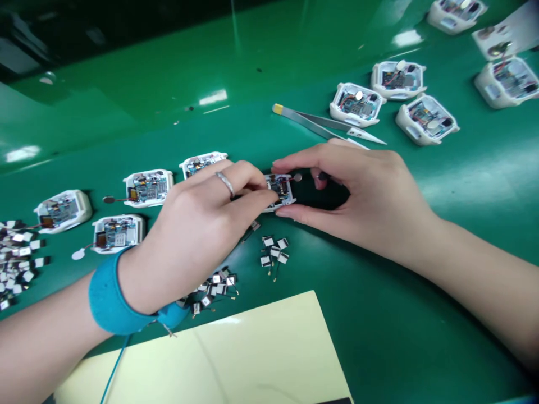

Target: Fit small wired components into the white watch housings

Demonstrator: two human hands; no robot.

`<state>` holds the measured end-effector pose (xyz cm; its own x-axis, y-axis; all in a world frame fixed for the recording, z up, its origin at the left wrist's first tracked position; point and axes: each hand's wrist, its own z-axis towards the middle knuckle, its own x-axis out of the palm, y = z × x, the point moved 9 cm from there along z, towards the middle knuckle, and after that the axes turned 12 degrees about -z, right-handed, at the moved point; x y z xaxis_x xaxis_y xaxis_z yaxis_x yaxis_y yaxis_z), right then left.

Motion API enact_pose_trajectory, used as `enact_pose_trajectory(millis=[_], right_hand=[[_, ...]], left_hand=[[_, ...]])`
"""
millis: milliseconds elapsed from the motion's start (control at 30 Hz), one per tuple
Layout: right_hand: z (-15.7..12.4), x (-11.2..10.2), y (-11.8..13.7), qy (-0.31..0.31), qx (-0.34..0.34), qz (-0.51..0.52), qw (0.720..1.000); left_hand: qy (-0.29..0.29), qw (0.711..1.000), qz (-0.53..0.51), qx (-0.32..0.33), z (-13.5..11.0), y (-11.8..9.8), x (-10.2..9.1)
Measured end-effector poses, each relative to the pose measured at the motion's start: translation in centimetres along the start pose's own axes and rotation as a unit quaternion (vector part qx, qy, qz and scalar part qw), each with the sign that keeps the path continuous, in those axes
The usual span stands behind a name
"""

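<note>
White plastic watch casing [278, 192] gripped between both my hands.
My left hand [197, 224], above a blue fabric wristband [118, 294], pinches its left end; my right hand [357, 196] closes around its right end. Long steel tweezers [320, 124] lie beyond my right hand; small white wired tabs [273, 251] sit just below my fingers.

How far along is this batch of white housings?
Looks done: the housings at upper right, with discs seated inside. In hand: one housing, held by the left hand and right hand, its disc lying outside. Left: the housings at left, their discs also outside, and the loose small parts in piles.
</note>
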<state>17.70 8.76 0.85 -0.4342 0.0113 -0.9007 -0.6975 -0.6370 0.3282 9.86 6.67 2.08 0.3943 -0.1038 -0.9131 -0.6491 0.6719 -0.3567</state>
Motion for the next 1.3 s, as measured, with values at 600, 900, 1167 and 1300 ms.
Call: enact_pose_trajectory(millis=[600,900,1167,1300], right_hand=[[-0.08,0.02,-0.08,-0.001,0.007,-0.004,1.0],[-0.14,-0.08,0.1,-0.009,-0.004,-0.006,1.0],[-0.14,-0.02,0.22,-0.015,-0.017,-0.002,1.0],[-0.22,0.03,0.13,-0.012,-0.015,0.015,1.0]], left_hand=[[0.005,0.999,0.035,0.021,0.0,-0.33,0.06],[-0.028,0.997,0.044,0.049,-0.07,-0.77,-0.34],[-0.038,0.995,0.06,0.063,-0.07,-0.93,-0.28],[-0.037,0.995,0.06,0.064,-0.09,-0.97,-0.21]])
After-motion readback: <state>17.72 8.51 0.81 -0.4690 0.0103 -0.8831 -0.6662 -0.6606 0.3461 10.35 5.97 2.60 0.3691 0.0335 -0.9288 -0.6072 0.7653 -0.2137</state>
